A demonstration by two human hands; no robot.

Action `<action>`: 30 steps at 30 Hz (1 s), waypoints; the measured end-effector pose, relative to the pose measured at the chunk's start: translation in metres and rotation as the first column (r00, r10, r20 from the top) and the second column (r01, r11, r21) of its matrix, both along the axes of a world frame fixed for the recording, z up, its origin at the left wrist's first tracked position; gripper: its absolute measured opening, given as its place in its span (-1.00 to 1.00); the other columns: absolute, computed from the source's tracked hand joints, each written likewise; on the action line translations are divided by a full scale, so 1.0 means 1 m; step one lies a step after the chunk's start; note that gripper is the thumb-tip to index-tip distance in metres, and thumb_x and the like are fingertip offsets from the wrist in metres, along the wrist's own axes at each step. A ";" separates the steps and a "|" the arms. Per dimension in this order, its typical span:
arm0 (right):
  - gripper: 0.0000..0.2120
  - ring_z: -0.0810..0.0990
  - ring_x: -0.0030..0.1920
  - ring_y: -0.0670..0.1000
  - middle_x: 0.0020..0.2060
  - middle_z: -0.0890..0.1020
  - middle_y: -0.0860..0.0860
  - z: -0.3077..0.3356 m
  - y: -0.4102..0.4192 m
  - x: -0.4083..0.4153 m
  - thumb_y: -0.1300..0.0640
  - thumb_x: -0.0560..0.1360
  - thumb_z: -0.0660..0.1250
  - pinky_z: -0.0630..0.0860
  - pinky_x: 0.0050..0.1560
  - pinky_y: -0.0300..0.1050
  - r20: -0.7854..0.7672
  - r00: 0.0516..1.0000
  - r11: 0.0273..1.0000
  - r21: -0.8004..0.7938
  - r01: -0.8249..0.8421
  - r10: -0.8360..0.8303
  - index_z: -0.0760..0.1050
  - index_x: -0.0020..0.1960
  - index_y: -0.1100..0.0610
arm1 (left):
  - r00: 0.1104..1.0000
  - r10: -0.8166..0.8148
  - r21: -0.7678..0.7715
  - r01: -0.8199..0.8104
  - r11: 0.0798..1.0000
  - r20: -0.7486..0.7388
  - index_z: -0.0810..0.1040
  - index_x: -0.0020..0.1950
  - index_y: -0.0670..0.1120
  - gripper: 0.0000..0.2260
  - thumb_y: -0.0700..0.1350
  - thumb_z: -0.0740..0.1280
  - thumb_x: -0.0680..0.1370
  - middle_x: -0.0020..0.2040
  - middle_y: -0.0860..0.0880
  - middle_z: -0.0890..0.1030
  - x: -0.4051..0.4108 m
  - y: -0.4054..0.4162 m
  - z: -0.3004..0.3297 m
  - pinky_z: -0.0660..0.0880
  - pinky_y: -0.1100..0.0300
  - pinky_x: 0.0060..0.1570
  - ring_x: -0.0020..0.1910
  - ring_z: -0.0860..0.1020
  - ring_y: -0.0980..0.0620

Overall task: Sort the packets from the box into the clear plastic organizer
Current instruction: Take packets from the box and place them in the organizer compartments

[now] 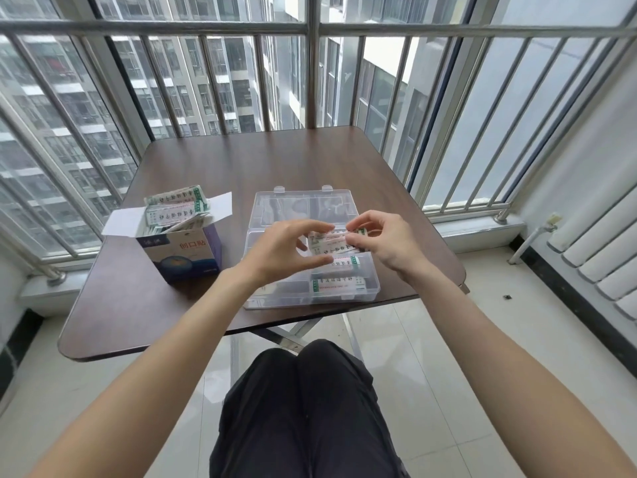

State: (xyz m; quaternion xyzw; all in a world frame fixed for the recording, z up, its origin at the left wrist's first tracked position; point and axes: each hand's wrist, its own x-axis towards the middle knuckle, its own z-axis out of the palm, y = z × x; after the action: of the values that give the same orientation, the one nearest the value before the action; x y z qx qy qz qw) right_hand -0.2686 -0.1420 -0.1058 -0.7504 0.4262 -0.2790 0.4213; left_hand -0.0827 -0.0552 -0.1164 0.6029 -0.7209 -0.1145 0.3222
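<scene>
A blue and white cardboard box (pixel 188 255) stands open on the left of the brown table (pixel 241 160), with several white-and-green packets (pixel 175 207) sticking out of its top. The clear plastic organizer (pixel 374 288) lies open to its right, lid folded back. Packets (pixel 339 286) lie in its near right compartments. My left hand (pixel 279 251) and my right hand (pixel 384 241) hold a small stack of packets (pixel 329 241) between them above the organizer's middle, fingers curled round its two ends.
The table stands against a metal window railing (pixel 310 27) with tall buildings beyond. A white radiator (pixel 603 263) runs along the right wall. My dark-trousered knees (pixel 300 391) are under the near table edge, over a tiled floor.
</scene>
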 end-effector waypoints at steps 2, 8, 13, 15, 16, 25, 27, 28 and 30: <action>-0.91 0.61 -0.20 0.01 -0.21 0.66 -0.01 -0.005 0.001 0.004 0.13 0.37 0.51 0.57 -0.08 -0.09 -0.065 0.998 0.991 -0.133 -0.017 0.008 0.61 -0.16 0.05 | 0.999 0.032 0.082 -0.035 0.996 0.038 0.52 0.26 0.00 -0.57 0.13 0.40 0.44 0.08 0.12 0.59 -0.001 0.000 0.001 0.47 0.35 -0.08 0.00 0.52 0.19; -0.92 0.57 -0.19 -0.07 -0.24 0.63 -0.08 -0.005 0.004 0.013 0.08 0.43 0.44 0.53 -0.03 -0.05 -0.354 0.928 0.903 -0.352 -0.248 0.117 0.59 -0.13 0.09 | 0.973 0.085 -0.018 -0.083 0.996 0.214 0.65 0.01 0.02 -0.81 0.08 0.37 0.49 -0.06 0.05 0.63 -0.004 0.001 -0.004 0.34 0.24 -0.12 -0.11 0.40 0.13; -0.92 0.59 -0.08 0.02 -0.13 0.66 -0.04 0.006 0.003 0.010 0.05 0.49 0.35 0.51 -0.10 -0.08 -0.597 0.795 0.805 -0.415 -0.423 0.109 0.59 -0.07 0.02 | 0.919 0.144 -0.042 -0.138 0.990 0.366 0.67 -0.05 0.04 -0.82 0.10 0.37 0.49 -0.03 0.03 0.55 -0.005 0.002 0.001 0.28 0.24 -0.07 -0.02 0.39 0.05; -0.88 0.58 -0.01 0.05 -0.06 0.66 -0.03 0.010 0.002 0.010 0.05 0.53 0.30 0.45 -0.09 -0.12 -0.658 0.747 0.775 -0.419 -0.474 0.101 0.59 0.01 0.00 | 0.910 0.154 -0.018 -0.160 0.987 0.385 0.67 -0.04 0.05 -0.80 0.12 0.34 0.50 -0.01 0.05 0.53 -0.004 0.001 0.006 0.29 0.25 -0.03 0.02 0.40 0.04; -0.85 0.57 0.02 0.04 -0.04 0.67 -0.04 0.012 0.002 0.010 0.05 0.55 0.28 0.43 -0.08 -0.13 -0.677 0.729 0.764 -0.416 -0.494 0.103 0.58 0.06 -0.01 | 0.908 0.158 -0.002 -0.171 0.985 0.389 0.67 -0.03 0.06 -0.80 0.12 0.33 0.50 -0.01 0.05 0.52 -0.004 0.001 0.009 0.29 0.25 -0.02 0.02 0.39 0.05; -0.81 0.61 0.02 0.05 0.01 0.67 0.04 0.017 -0.001 0.009 0.23 0.53 0.30 0.50 0.09 -0.07 -0.710 0.662 0.746 -0.303 -0.593 0.238 0.60 0.11 0.11 | 0.866 0.068 0.201 -0.191 0.961 0.495 0.67 0.01 0.10 -0.77 0.16 0.32 0.49 -0.03 0.01 0.53 -0.010 -0.014 0.019 0.38 0.17 0.00 -0.04 0.40 0.06; -0.81 0.60 0.01 0.07 0.00 0.66 0.04 0.015 -0.002 0.009 0.22 0.53 0.29 0.50 0.07 -0.04 -0.709 0.672 0.739 -0.332 -0.586 0.215 0.59 0.10 0.10 | 0.867 0.070 0.205 -0.194 0.959 0.494 0.67 -0.01 0.09 -0.76 0.18 0.33 0.48 -0.05 0.01 0.54 -0.010 -0.016 0.018 0.39 0.17 0.00 -0.09 0.36 0.08; -0.81 0.59 0.03 0.08 0.01 0.66 0.04 0.015 -0.002 0.008 0.20 0.54 0.28 0.50 0.05 -0.02 -0.715 0.675 0.727 -0.365 -0.582 0.181 0.58 0.11 0.08 | 0.868 0.071 0.204 -0.194 0.959 0.491 0.67 -0.01 0.08 -0.75 0.18 0.33 0.48 -0.06 0.00 0.54 -0.009 -0.016 0.017 0.40 0.15 0.00 -0.09 0.36 0.08; -0.80 0.54 0.07 0.08 0.01 0.63 0.04 0.016 -0.002 0.007 0.15 0.55 0.26 0.48 0.00 -0.05 -0.737 0.668 0.692 -0.431 -0.579 0.100 0.57 0.13 0.04 | 0.876 0.078 0.198 -0.193 0.961 0.475 0.67 -0.01 0.08 -0.74 0.20 0.33 0.47 -0.08 0.00 0.54 -0.007 -0.014 0.015 0.41 0.13 0.01 -0.08 0.38 0.07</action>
State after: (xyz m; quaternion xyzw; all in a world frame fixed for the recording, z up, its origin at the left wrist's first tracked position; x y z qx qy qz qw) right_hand -0.2621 -0.1444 -0.0900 -0.9632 0.2668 -0.0303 0.0086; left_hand -0.0896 -0.0690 -0.1013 0.6964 -0.7133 -0.0306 0.0730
